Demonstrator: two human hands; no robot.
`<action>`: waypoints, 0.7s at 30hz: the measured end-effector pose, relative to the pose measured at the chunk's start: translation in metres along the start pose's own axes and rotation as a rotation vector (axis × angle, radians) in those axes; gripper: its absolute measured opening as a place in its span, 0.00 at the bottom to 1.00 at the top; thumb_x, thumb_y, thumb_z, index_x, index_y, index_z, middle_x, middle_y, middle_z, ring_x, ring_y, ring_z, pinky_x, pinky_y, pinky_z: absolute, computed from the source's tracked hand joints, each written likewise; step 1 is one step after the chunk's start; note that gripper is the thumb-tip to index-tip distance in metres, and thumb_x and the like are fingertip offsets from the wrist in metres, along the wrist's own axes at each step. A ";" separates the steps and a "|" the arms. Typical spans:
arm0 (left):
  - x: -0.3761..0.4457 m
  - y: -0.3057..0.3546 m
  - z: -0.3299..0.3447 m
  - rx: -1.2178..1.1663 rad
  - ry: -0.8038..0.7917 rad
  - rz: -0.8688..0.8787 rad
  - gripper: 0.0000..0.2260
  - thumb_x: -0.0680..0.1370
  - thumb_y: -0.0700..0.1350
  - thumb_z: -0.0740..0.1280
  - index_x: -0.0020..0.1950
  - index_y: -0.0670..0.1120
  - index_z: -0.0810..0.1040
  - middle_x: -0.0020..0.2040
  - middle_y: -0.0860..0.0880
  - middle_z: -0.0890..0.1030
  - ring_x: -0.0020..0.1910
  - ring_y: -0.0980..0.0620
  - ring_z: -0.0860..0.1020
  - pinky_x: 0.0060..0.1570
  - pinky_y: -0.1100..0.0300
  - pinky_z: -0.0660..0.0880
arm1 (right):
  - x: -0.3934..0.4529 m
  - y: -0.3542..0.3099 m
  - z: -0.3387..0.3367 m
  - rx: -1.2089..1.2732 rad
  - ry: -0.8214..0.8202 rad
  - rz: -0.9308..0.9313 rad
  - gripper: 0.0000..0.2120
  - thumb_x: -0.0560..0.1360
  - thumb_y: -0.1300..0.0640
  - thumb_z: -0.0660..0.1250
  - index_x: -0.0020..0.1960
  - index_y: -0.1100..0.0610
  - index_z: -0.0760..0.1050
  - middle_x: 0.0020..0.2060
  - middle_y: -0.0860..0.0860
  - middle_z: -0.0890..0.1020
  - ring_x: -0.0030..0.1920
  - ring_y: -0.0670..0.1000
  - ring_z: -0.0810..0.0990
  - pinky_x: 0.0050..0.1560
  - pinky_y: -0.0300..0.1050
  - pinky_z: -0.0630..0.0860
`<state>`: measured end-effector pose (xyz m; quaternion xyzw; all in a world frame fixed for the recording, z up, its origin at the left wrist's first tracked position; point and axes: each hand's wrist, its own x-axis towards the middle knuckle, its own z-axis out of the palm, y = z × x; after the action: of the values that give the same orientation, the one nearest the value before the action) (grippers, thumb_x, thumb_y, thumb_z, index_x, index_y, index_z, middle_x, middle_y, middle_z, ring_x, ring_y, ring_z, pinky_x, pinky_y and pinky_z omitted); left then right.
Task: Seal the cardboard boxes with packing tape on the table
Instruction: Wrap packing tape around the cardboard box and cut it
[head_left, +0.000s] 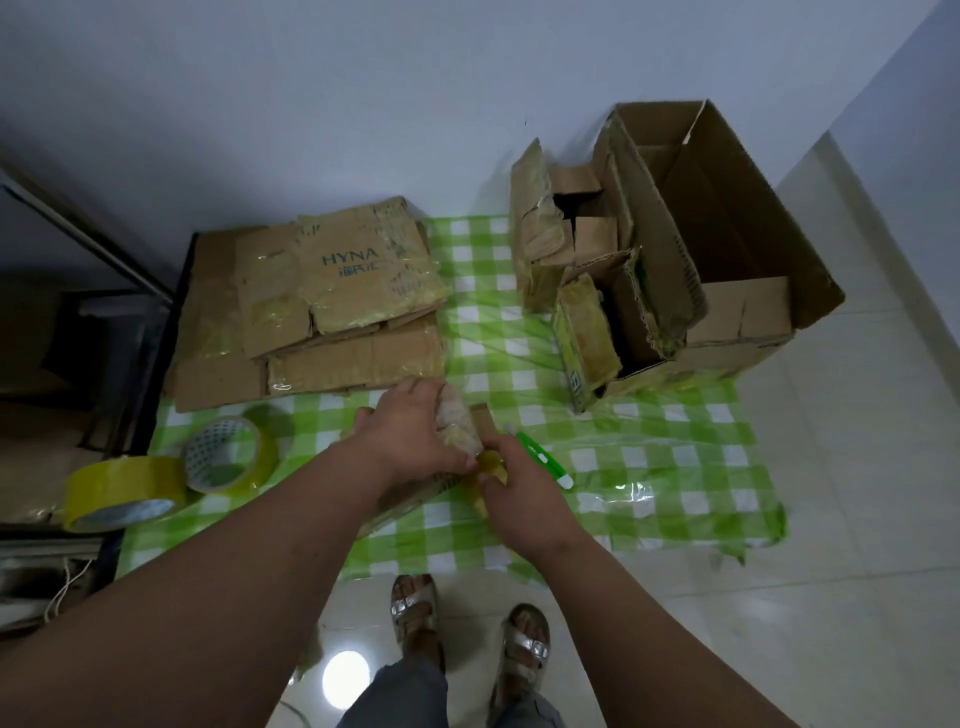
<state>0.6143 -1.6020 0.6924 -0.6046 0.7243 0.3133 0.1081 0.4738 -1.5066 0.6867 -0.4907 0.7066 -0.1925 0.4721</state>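
Cardboard box (457, 426) gripped under left hand (415, 436)

Bare cloth (483, 291) between flattened cardboard (322, 301) and open boxes (675, 249).

one head-worn wide view looks steeply down, close over the checked table (649, 457).
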 end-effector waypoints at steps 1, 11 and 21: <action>0.001 -0.001 0.000 -0.006 -0.001 0.008 0.51 0.61 0.64 0.78 0.77 0.54 0.56 0.76 0.52 0.59 0.74 0.48 0.61 0.69 0.43 0.63 | 0.000 -0.001 -0.001 -0.018 -0.004 -0.006 0.19 0.79 0.59 0.62 0.69 0.49 0.70 0.60 0.54 0.80 0.59 0.57 0.78 0.57 0.51 0.74; 0.013 0.009 -0.016 0.191 -0.124 0.207 0.41 0.66 0.61 0.76 0.75 0.55 0.63 0.75 0.50 0.59 0.71 0.42 0.63 0.67 0.49 0.68 | 0.012 -0.009 -0.009 -0.214 -0.126 -0.066 0.24 0.79 0.57 0.59 0.74 0.47 0.62 0.50 0.57 0.82 0.47 0.60 0.79 0.45 0.53 0.77; 0.022 0.014 -0.020 0.097 -0.167 0.313 0.43 0.64 0.53 0.80 0.73 0.55 0.59 0.62 0.48 0.73 0.53 0.48 0.72 0.51 0.51 0.75 | 0.019 -0.012 -0.013 -0.147 -0.172 -0.011 0.26 0.80 0.55 0.59 0.76 0.47 0.56 0.56 0.57 0.80 0.52 0.61 0.79 0.49 0.53 0.76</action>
<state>0.6003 -1.6300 0.7005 -0.4506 0.8123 0.3401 0.1467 0.4671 -1.5305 0.6925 -0.5423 0.6730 -0.1000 0.4929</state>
